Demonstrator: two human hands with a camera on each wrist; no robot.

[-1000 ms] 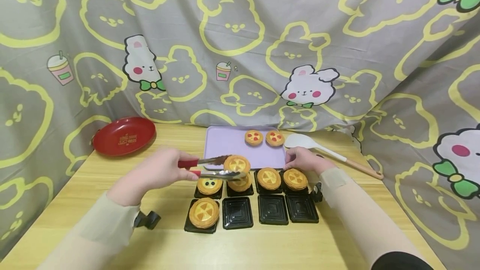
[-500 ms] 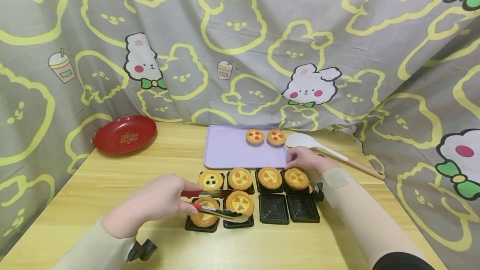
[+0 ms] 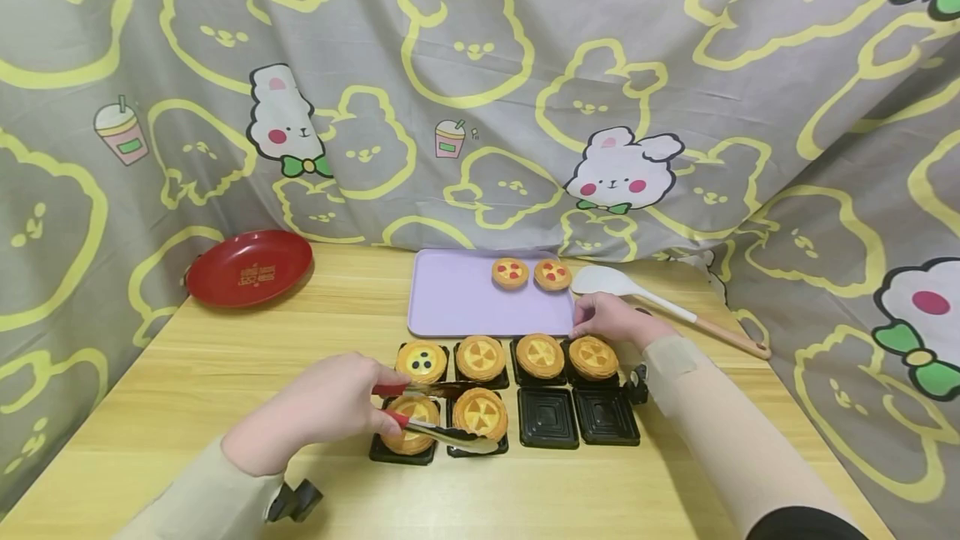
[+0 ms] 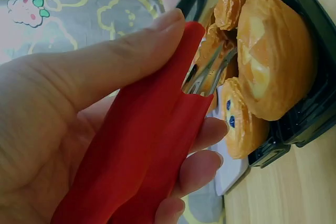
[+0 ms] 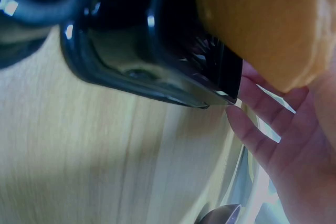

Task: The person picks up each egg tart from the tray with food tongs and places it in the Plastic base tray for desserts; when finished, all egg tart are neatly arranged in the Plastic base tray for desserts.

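My left hand (image 3: pixel 330 402) holds red-handled tongs (image 4: pixel 139 124), thumb on one side of the handles and fingers round the other. The tongs' arms spread at either side of an egg tart (image 3: pixel 483 415), which sits on a black tray in the front row. Another tart (image 3: pixel 411 436) lies under the tongs at the left. My right hand (image 3: pixel 615 319) is by the back-right black tray, under a tart (image 3: pixel 593 357). In the right wrist view its fingertips touch the corner of the black tray (image 5: pixel 131 72), fingers fairly straight.
Two bare black trays (image 3: pixel 548 417) sit at the front right. Behind is a lilac tray (image 3: pixel 457 298) with two red-topped tarts (image 3: pixel 510 273). A white spatula with a wooden handle (image 3: pixel 727 336) lies right; a red plate (image 3: pixel 251 269) stands left.
My left hand came forward with the tongs, bringing the tart from above the back row down onto the front tray. The tongs then shifted slightly, and the right hand stayed in place.
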